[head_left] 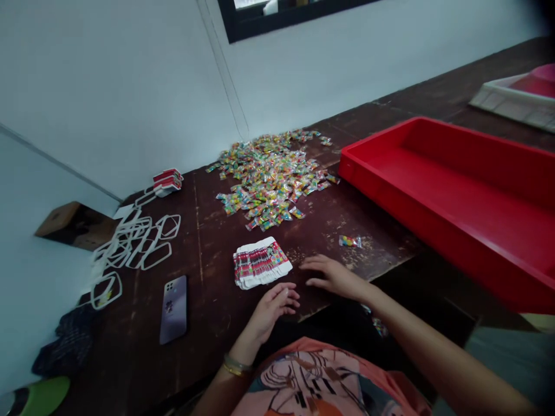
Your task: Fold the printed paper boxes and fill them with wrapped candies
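Scuffed tabletop (210, 306), crinkly candy packets (273, 179), overlapping glossy cards (262, 263), left hand (271, 309), right hand (333, 277), fingers (315, 266) curved, apart

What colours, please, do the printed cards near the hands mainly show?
The printed cards are mostly red and white, seen best in the head view.

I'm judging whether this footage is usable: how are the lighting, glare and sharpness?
Head view: dim, cool light, leaving the tabletop dark; head view: small bright glints on the clear-wrapped packets; head view: fine print on the stacked cards too soft to read; head view: a dark, blurred patch in the top right corner; head view: the red tray looks stretched toward the right edge.
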Available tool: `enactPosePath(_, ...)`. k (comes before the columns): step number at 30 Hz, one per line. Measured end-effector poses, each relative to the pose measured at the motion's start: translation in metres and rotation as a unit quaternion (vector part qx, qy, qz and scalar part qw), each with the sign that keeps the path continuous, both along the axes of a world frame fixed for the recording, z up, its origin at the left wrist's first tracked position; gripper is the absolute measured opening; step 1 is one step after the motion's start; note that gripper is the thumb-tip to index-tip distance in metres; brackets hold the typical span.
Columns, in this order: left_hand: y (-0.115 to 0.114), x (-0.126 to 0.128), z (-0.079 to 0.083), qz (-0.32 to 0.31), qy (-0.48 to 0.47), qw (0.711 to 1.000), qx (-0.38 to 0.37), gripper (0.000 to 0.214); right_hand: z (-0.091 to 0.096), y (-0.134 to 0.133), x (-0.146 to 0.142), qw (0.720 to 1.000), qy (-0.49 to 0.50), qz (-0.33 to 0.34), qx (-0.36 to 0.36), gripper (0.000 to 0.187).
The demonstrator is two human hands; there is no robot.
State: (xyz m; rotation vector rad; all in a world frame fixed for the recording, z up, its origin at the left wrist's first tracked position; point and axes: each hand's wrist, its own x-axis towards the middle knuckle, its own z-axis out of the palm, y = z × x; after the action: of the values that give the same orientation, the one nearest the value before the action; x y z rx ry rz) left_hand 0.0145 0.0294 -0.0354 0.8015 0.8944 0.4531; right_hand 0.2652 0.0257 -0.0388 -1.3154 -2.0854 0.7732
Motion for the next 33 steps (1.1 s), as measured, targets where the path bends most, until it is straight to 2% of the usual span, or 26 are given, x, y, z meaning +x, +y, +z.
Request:
enactPosePath(2,0.002,-0.009,-0.002,0.014,-0.001,1.000,-0.006,0.038,-0.016,0.036,-0.026,0.997,-0.028,0.045,0.052,0.048)
enactPosePath(4,0.002,-0.020,-0.002,0.014,-0.002,1.000,-0.012,0.037,-0.027,0.063,-0.041,0.992,-0.048,0.074,0.085,0.034)
enactPosePath(6,0.002,-0.030,-0.001,0.018,-0.003,1.000,-0.018,0.038,-0.030,0.073,-0.045,0.991,-0.049,0.083,0.097,0.025)
enactPosePath(8,0.002,-0.035,-0.001,0.032,-0.016,0.999,-0.027,0.041,-0.026,0.062,-0.043,0.991,-0.041,0.081,0.101,0.028)
enactPosePath(12,0.004,-0.027,-0.004,0.068,-0.106,0.989,-0.080,0.047,-0.006,0.001,-0.049,0.990,0.002,0.094,0.102,0.024)
enactPosePath(14,0.003,-0.015,-0.006,0.085,-0.102,0.987,-0.090,0.041,0.003,-0.024,-0.056,0.990,0.023,0.094,0.101,0.024)
enactPosePath(16,-0.001,-0.003,-0.008,0.074,-0.052,0.993,-0.069,0.031,0.009,-0.034,-0.060,0.994,0.027,0.041,0.100,0.030)
enactPosePath(18,-0.005,0.008,-0.007,0.027,-0.009,0.999,-0.041,0.018,0.011,-0.030,-0.060,0.995,0.026,-0.018,0.095,0.030)
enactPosePath(21,-0.011,0.018,-0.001,-0.031,0.026,0.999,-0.020,0.011,0.014,-0.017,-0.056,0.996,0.071,-0.015,0.052,0.017)
enactPosePath(24,-0.013,0.020,0.011,-0.064,0.046,0.997,-0.002,0.016,0.019,-0.011,-0.052,0.989,0.143,0.016,-0.036,0.014)
enactPosePath(26,-0.012,0.017,0.017,-0.142,0.022,0.990,0.005,0.022,0.023,-0.010,-0.047,0.979,0.164,0.069,-0.100,0.017)
enactPosePath(28,-0.012,0.014,0.018,-0.212,-0.003,0.977,0.019,0.029,0.026,-0.010,-0.042,0.956,0.194,0.143,-0.170,0.022)
enactPosePath(30,-0.014,0.013,0.013,-0.190,0.027,0.980,0.059,0.031,0.026,-0.012,-0.039,0.929,0.240,0.172,-0.222,0.025)
enactPosePath(33,-0.023,0.016,-0.002,-0.063,0.111,0.985,0.117,0.036,0.020,-0.022,-0.042,0.918,0.293,0.089,-0.251,0.024)
